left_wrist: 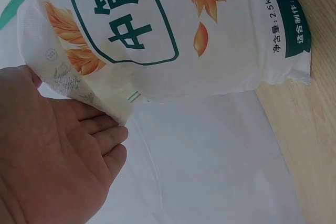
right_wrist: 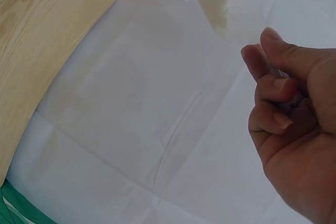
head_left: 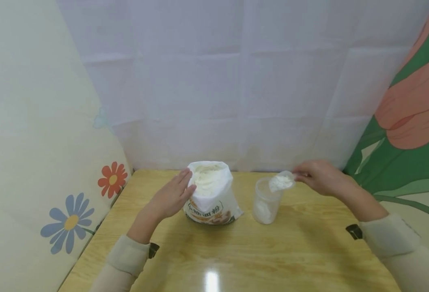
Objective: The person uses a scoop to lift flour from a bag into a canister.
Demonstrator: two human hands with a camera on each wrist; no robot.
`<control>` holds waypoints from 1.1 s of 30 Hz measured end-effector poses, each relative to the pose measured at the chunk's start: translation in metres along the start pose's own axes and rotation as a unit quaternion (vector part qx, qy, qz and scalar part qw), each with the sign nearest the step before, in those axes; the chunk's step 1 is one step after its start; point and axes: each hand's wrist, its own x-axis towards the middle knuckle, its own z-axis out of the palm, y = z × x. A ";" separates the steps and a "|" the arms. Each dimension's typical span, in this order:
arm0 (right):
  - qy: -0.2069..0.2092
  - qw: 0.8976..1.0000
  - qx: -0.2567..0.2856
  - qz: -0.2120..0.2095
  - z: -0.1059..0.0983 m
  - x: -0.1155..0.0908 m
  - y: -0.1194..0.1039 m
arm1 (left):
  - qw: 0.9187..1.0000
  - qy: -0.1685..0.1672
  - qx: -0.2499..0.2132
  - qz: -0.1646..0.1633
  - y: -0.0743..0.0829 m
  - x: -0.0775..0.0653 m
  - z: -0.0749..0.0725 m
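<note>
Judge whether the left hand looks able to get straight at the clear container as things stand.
Probably not: the left hand touches the left side of the white bag, which stands between it and the clear container. The right hand holds a scoop at the container's mouth.

The container point(head_left: 266, 199) looks clear plastic, the table point(head_left: 258, 251) glossy wood, the backdrop point(head_left: 221, 89) cloth.

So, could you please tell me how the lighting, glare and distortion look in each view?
Head view: a white glare patch on the table at the bottom edge, with soft shadows elsewhere on its surface; left wrist view: dimmer, though the large print on the bag reads clearly; right wrist view: also dim, the table's edge looking bowed, probably from lens distortion.
</note>
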 end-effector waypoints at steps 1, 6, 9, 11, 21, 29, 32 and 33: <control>-0.002 1.000 0.001 0.002 0.000 0.000 0.000 | 1.000 0.000 0.000 -0.001 0.000 0.000 0.000; -0.008 1.000 -0.002 -0.003 0.000 0.002 0.000 | 1.000 0.000 -0.003 0.000 0.001 0.000 0.000; -0.005 1.000 -0.008 -0.009 0.000 0.004 0.000 | 1.000 -0.005 -0.002 -0.003 0.001 0.000 0.000; -0.003 1.000 -0.011 -0.009 0.000 0.004 0.000 | 1.000 -0.003 -0.001 -0.001 0.001 -0.001 0.000; -0.004 1.000 -0.012 -0.012 0.000 0.005 0.000 | 1.000 0.001 0.005 0.005 0.000 0.000 0.000; -0.014 1.000 0.005 0.004 -0.001 0.004 0.000 | 1.000 -0.002 0.003 0.004 0.000 0.000 -0.001; -0.009 1.000 0.009 0.004 -0.002 0.004 0.001 | 1.000 0.003 0.003 0.010 0.000 0.000 -0.001; -0.006 1.000 0.009 0.003 -0.003 0.004 0.001 | 1.000 0.004 0.005 0.010 0.000 0.000 -0.001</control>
